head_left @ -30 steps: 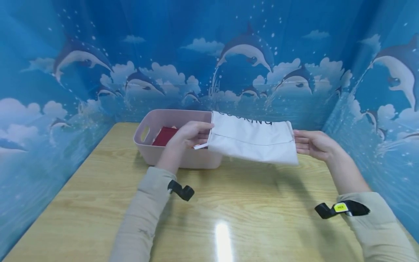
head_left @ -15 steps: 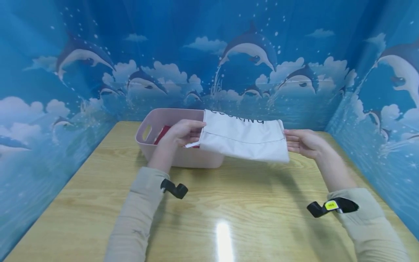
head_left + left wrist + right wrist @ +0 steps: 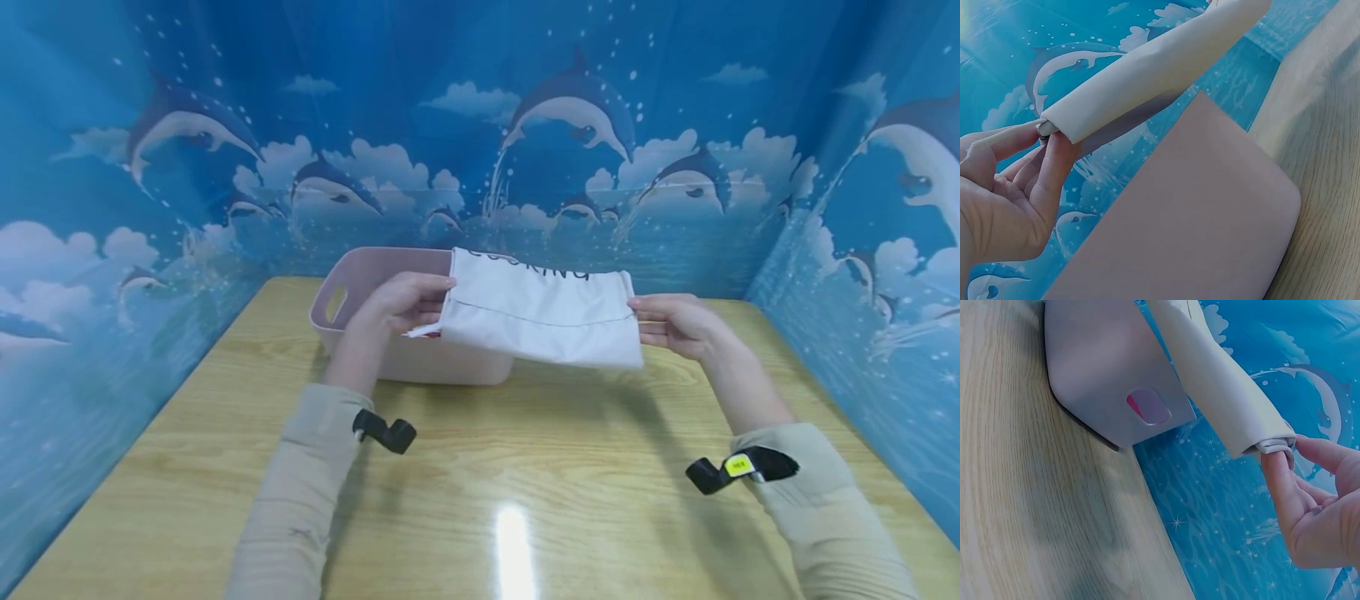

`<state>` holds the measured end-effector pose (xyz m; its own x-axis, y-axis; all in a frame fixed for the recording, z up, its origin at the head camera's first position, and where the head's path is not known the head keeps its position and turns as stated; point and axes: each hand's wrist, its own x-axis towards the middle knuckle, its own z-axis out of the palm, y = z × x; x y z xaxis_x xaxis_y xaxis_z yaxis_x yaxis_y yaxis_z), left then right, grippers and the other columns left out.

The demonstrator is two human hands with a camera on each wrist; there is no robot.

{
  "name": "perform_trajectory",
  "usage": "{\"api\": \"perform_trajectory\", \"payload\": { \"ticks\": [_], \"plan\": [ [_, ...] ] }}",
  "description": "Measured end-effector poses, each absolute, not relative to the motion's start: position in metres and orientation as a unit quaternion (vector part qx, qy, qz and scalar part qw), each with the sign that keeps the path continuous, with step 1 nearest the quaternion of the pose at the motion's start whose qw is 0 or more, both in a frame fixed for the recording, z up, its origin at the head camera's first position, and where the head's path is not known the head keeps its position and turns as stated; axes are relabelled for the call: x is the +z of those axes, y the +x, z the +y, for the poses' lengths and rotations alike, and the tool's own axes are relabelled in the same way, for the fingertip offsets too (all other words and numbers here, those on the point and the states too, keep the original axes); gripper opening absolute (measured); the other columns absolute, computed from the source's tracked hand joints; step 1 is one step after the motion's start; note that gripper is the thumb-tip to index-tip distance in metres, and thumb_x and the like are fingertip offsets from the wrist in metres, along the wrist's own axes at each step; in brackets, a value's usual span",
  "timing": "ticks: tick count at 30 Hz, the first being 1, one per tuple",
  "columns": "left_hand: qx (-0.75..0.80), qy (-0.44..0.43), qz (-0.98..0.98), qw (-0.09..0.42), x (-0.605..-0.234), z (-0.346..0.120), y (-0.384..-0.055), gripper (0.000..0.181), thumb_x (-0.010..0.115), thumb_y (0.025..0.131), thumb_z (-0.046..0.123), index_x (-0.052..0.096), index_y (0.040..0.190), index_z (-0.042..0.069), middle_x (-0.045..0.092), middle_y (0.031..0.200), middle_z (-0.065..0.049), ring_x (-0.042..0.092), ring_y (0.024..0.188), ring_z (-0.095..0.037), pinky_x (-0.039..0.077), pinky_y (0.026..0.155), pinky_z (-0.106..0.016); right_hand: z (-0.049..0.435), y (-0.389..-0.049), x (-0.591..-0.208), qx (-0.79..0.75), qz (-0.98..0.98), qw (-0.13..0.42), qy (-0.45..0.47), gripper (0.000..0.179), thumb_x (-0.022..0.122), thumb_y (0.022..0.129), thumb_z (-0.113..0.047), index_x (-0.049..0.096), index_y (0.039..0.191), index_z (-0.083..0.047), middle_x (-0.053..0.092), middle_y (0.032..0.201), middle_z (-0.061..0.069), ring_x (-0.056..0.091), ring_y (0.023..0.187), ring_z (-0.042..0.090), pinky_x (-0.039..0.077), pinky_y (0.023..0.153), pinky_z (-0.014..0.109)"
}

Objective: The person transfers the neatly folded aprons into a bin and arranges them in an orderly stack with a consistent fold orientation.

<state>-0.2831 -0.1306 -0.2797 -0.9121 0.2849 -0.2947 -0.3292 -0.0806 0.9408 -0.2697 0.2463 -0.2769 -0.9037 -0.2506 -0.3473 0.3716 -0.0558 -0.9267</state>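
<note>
A folded white apron (image 3: 536, 312), with dark lettering that reads like "COOKING" and a short white strap at its left end, is held up between both hands. My left hand (image 3: 397, 302) pinches its left end between thumb and fingers. At the other end, my right hand (image 3: 678, 323) grips the edge, thumb on top and fingers beneath, as the right wrist view shows. Below and behind the apron stands a pale pink plastic basket (image 3: 450, 364); the apron hangs over its right part and hides much of the inside. A sliver of red shows by the strap.
The basket rests on a light wooden table (image 3: 585, 467) toward the back left. A blue curtain (image 3: 465, 167) printed with dolphins encloses the table at the back and both sides. An oval handle hole (image 3: 1149, 406) opens in the basket's end wall.
Both hands have carried the apron leftward, so it covers more of the basket. The dark red folded thing inside, visible earlier, is now almost wholly hidden. The basket has stayed put.
</note>
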Motion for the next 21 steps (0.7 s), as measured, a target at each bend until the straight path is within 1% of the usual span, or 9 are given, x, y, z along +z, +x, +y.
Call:
{"api": "perform_trajectory", "payload": {
  "ticks": [4, 7, 8, 10, 12, 15, 18, 21],
  "plan": [
    [0.728, -0.014, 0.653, 0.207, -0.279, -0.136, -0.282, 0.04, 0.055, 0.094, 0.015, 0.046, 0.129, -0.003, 0.062, 0.09, -0.007, 0.063, 0.073, -0.015, 0.055, 0.064, -0.023, 0.241, -0.272, -0.277, -0.715, 0.664, 0.215, 0.047, 0.029, 0.059, 0.092, -0.014, 0.045, 0.115, -0.005, 0.066, 0.086, 0.001, 0.067, 0.078, 0.016, 0.054, 0.076, 0.027],
    [0.728, -0.012, 0.652, 0.211, -0.278, -0.141, -0.281, 0.039, 0.054, 0.094, 0.015, 0.045, 0.128, -0.002, 0.061, 0.089, -0.007, 0.062, 0.072, -0.014, 0.054, 0.062, -0.023, 0.237, -0.274, -0.276, -0.702, 0.677, 0.217, 0.039, 0.039, 0.057, 0.093, -0.013, 0.04, 0.127, -0.001, 0.065, 0.086, 0.0, 0.067, 0.078, 0.015, 0.054, 0.077, 0.026],
    [0.729, -0.011, 0.65, 0.212, -0.278, -0.142, -0.281, 0.038, 0.053, 0.095, 0.015, 0.045, 0.128, -0.002, 0.061, 0.089, -0.007, 0.062, 0.072, -0.014, 0.054, 0.062, -0.022, 0.236, -0.274, -0.275, -0.698, 0.681, 0.219, 0.035, 0.046, 0.056, 0.094, -0.013, 0.036, 0.132, 0.001, 0.065, 0.085, -0.001, 0.067, 0.078, 0.014, 0.054, 0.077, 0.026],
    [0.73, -0.008, 0.649, 0.214, -0.277, -0.144, -0.28, 0.038, 0.052, 0.095, 0.014, 0.044, 0.128, -0.003, 0.062, 0.089, -0.007, 0.063, 0.072, -0.015, 0.055, 0.063, -0.023, 0.233, -0.275, -0.274, -0.69, 0.689, 0.22, 0.029, 0.059, 0.053, 0.095, -0.011, 0.022, 0.141, 0.008, 0.065, 0.084, -0.002, 0.066, 0.078, 0.013, 0.054, 0.077, 0.025],
    [0.729, -0.008, 0.65, 0.213, -0.277, -0.147, -0.28, 0.039, 0.053, 0.095, 0.014, 0.044, 0.129, -0.003, 0.062, 0.092, -0.009, 0.064, 0.075, -0.016, 0.055, 0.066, -0.025, 0.23, -0.276, -0.273, -0.687, 0.692, 0.219, 0.028, 0.068, 0.054, 0.094, -0.011, 0.011, 0.144, 0.009, 0.065, 0.083, -0.003, 0.066, 0.076, 0.012, 0.054, 0.076, 0.024],
    [0.725, -0.006, 0.655, 0.21, -0.276, -0.15, -0.28, 0.041, 0.053, 0.095, 0.014, 0.043, 0.131, -0.003, 0.061, 0.097, -0.01, 0.065, 0.08, -0.018, 0.056, 0.071, -0.029, 0.226, -0.277, -0.272, -0.692, 0.688, 0.215, 0.035, 0.068, 0.055, 0.093, -0.008, 0.012, 0.144, 0.007, 0.066, 0.081, -0.003, 0.067, 0.075, 0.012, 0.054, 0.074, 0.024],
    [0.727, -0.011, 0.654, 0.21, -0.276, -0.153, -0.279, 0.042, 0.054, 0.095, 0.014, 0.043, 0.131, -0.003, 0.062, 0.097, -0.01, 0.065, 0.08, -0.019, 0.055, 0.074, -0.03, 0.223, -0.277, -0.272, -0.695, 0.686, 0.208, 0.042, 0.066, 0.055, 0.092, -0.005, 0.016, 0.144, 0.006, 0.066, 0.08, -0.002, 0.067, 0.074, 0.012, 0.055, 0.073, 0.024],
    [0.73, -0.016, 0.65, 0.21, -0.275, -0.155, -0.279, 0.041, 0.053, 0.095, 0.013, 0.043, 0.131, -0.003, 0.063, 0.095, -0.009, 0.065, 0.08, -0.019, 0.055, 0.074, -0.03, 0.22, -0.277, -0.271, -0.69, 0.693, 0.204, 0.045, 0.066, 0.055, 0.092, -0.005, 0.016, 0.145, 0.005, 0.066, 0.081, -0.003, 0.067, 0.074, 0.011, 0.054, 0.073, 0.023]
  ]
}}
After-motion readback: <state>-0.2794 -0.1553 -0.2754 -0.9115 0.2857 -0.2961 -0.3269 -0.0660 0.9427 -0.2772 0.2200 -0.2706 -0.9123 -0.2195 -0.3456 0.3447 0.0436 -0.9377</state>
